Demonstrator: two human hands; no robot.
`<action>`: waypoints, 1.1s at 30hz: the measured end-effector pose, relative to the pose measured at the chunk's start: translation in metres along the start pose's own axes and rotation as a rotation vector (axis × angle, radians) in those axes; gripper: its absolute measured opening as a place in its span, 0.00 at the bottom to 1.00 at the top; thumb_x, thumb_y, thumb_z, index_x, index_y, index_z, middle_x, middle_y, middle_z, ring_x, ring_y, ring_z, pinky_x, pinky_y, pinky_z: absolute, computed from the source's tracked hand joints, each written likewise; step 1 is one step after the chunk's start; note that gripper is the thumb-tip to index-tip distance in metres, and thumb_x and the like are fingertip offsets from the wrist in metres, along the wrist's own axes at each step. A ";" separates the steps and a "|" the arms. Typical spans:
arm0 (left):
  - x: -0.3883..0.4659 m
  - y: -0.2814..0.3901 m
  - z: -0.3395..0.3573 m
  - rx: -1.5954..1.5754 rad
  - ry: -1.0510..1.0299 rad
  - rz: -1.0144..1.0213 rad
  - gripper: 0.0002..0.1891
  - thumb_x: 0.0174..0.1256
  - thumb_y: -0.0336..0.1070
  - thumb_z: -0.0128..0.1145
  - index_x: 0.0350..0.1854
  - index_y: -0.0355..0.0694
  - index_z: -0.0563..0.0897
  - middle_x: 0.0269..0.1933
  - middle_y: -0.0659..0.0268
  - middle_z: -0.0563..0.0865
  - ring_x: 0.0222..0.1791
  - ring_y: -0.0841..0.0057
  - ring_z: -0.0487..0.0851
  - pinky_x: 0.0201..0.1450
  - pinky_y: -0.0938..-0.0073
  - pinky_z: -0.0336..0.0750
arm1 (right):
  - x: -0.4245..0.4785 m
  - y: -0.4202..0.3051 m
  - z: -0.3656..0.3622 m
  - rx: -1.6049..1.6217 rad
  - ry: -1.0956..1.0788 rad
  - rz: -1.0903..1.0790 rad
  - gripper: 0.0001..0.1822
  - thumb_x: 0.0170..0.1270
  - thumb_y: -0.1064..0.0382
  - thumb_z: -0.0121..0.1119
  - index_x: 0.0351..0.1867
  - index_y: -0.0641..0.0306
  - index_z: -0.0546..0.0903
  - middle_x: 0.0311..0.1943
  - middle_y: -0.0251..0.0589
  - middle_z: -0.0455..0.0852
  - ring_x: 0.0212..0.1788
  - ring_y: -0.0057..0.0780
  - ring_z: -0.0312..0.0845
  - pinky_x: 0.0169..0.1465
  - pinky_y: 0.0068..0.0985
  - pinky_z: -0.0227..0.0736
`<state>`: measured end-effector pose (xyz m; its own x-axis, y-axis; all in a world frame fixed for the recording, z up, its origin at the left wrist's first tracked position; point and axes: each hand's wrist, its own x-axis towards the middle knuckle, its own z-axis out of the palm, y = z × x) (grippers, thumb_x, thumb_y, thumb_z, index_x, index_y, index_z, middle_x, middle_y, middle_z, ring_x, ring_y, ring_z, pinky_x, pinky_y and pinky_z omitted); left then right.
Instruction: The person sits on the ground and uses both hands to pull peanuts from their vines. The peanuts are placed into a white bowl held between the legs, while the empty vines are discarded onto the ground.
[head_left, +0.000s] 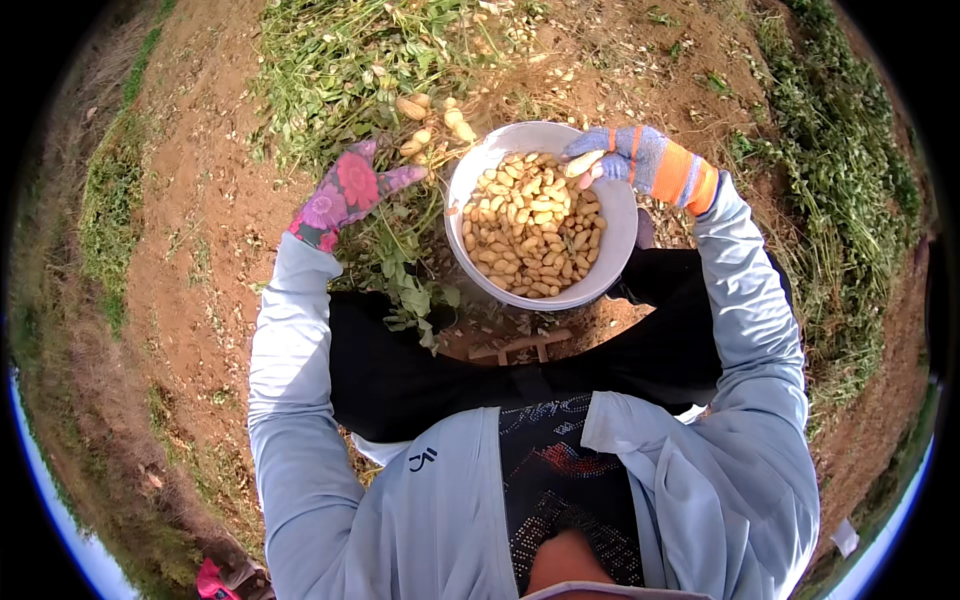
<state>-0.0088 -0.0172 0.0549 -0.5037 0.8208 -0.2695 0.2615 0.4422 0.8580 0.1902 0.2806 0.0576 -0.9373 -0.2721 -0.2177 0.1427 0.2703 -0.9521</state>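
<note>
A white plastic bucket stands between my knees, partly filled with unshelled peanuts. My right hand, in a blue and orange striped knit glove, is over the bucket's right rim with a peanut pod between thumb and fingers. My left hand, in a flowered glove, holds a leafy peanut plant by its stems, left of the bucket. Several pods hang from the plant's roots near that hand's fingertips. The left hand's grip is partly hidden by leaves.
Pulled peanut plants are heaped on the soil ahead. A long row of green plants lies at the right. Below the bucket, a small wooden frame shows between my legs. Part of a pink thing appears at the lower left.
</note>
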 end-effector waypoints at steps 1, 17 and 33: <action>0.001 0.005 0.009 0.040 0.010 0.090 0.34 0.50 0.48 0.64 0.57 0.34 0.68 0.54 0.60 0.75 0.50 0.71 0.74 0.56 0.73 0.67 | 0.001 0.000 -0.002 0.005 -0.032 0.006 0.19 0.57 0.59 0.58 0.50 0.63 0.74 0.48 0.43 0.77 0.48 0.29 0.74 0.51 0.24 0.68; 0.001 0.047 0.056 0.542 0.025 0.005 0.33 0.53 0.46 0.60 0.59 0.34 0.66 0.48 0.52 0.77 0.49 0.67 0.75 0.52 0.70 0.70 | 0.038 0.003 0.045 -0.165 0.263 0.069 0.21 0.62 0.49 0.49 0.40 0.68 0.76 0.32 0.46 0.81 0.30 0.32 0.78 0.34 0.31 0.71; -0.008 0.023 0.076 0.911 0.197 0.287 0.25 0.58 0.47 0.52 0.56 0.40 0.68 0.43 0.57 0.77 0.39 0.62 0.76 0.41 0.69 0.71 | 0.025 -0.059 0.049 -0.316 0.485 -0.207 0.24 0.45 0.61 0.66 0.47 0.61 0.74 0.36 0.47 0.77 0.45 0.39 0.74 0.46 0.32 0.70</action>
<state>0.0637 0.0138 0.0441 -0.4289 0.9022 0.0461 0.8903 0.4135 0.1908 0.1740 0.2122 0.0978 -0.9840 0.0826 0.1579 -0.0894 0.5379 -0.8382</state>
